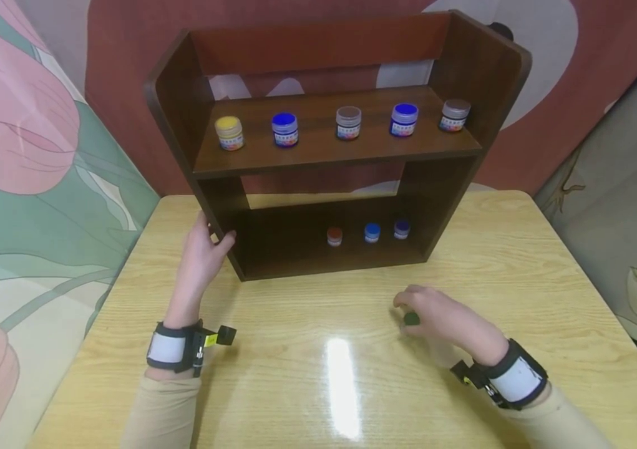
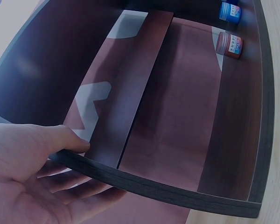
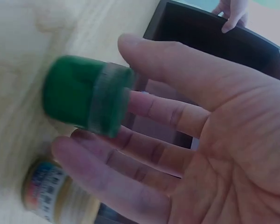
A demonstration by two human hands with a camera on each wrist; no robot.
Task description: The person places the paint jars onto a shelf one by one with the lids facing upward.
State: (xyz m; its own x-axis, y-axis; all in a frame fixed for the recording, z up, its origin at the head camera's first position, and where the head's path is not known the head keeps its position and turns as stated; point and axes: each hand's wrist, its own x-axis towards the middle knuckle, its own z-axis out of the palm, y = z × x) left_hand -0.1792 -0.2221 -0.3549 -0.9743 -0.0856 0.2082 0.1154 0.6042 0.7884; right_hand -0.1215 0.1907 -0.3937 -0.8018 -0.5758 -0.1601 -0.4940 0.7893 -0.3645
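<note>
A dark brown wooden shelf unit (image 1: pixel 346 163) stands on the table. My left hand (image 1: pixel 201 246) grips its left side panel (image 2: pixel 168 189), with the thumb inside and the fingers curled behind. In front of the shelf's right part, my right hand (image 1: pixel 444 319) holds a small green paint jar (image 3: pixel 77 93), blurred, between thumb and fingers. Beside those fingers, low in the right wrist view, a tan paint jar (image 3: pixel 60 196) with a printed label is partly hidden by the hand. Seen from above, the hand covers most of the green jar.
On the upper board sit several paint jars, among them a yellow one (image 1: pixel 229 133) and a blue one (image 1: pixel 404 120). The lower board bears a red-brown jar (image 1: pixel 334 237), a light blue jar (image 1: pixel 372 232) and a dark blue jar (image 1: pixel 402 229). Patterned cloth (image 1: pixel 32 125) surrounds the wooden table (image 1: pixel 284 374).
</note>
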